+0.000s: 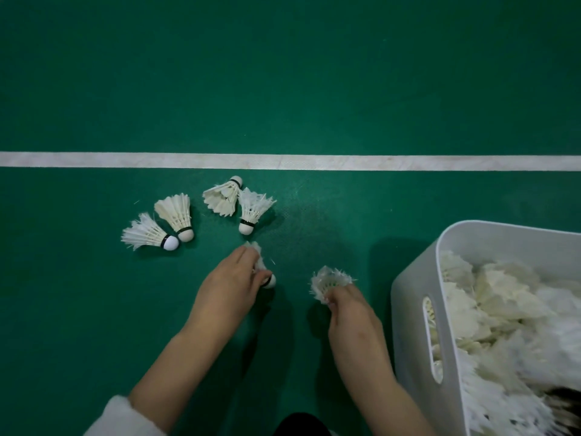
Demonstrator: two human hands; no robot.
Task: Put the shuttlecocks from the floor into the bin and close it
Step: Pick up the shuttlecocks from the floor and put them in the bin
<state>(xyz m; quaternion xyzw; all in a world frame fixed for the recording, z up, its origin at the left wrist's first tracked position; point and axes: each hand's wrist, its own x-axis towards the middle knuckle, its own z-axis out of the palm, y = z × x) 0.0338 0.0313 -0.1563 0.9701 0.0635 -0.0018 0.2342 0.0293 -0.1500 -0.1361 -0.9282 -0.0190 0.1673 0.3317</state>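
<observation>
Several white feather shuttlecocks lie on the green floor: a pair at the left (171, 223) and a pair touching each other just below the white line (239, 201). My left hand (231, 283) is shut on a shuttlecock (262, 267) at floor level, its cork tip poking out to the right. My right hand (350, 309) grips another shuttlecock (328, 280) by its base, feathers pointing up. The white plastic bin (418, 309) stands at the right, open, holding many shuttlecocks. No lid is in view.
A white court line (345, 162) runs straight across the green floor beyond the shuttlecocks. The bin's near wall has a slotted handle (432, 338). A dark piece of my clothing (298, 424) shows at the bottom edge.
</observation>
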